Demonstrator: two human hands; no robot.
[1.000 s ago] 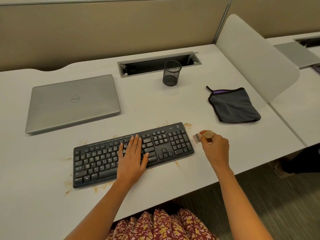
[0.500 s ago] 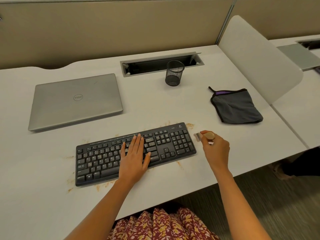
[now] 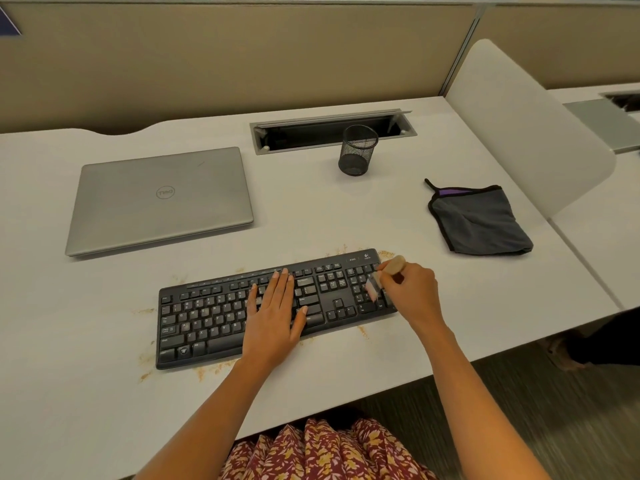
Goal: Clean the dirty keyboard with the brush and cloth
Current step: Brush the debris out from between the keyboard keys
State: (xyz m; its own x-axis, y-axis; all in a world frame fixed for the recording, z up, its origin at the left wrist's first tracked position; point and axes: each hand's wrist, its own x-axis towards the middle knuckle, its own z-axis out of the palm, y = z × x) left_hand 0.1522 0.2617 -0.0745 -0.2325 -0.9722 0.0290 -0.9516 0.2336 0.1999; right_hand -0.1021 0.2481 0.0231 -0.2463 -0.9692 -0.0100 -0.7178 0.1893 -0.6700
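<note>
A black keyboard (image 3: pixel 214 317) lies on the white desk (image 3: pixel 86 393), with brown crumbs scattered around its edges. My left hand (image 3: pixel 273 317) rests flat on the keys near the middle, fingers straight. My right hand (image 3: pixel 412 292) grips a small brush (image 3: pixel 382 277) with a pale wooden handle. Its bristles touch the number pad at the keyboard's right end. A grey cloth (image 3: pixel 479 220) with black trim lies folded on the desk, beyond and to the right of the keyboard.
A shut silver laptop (image 3: pixel 159 199) lies at the back left. A black mesh pen cup (image 3: pixel 358 150) stands in front of an open cable tray (image 3: pixel 332 129). A white divider panel (image 3: pixel 526 126) bounds the desk's right side.
My right hand has moved left with the brush, from the desk beside the keyboard onto the number pad. My left hand has stayed flat on the keys.
</note>
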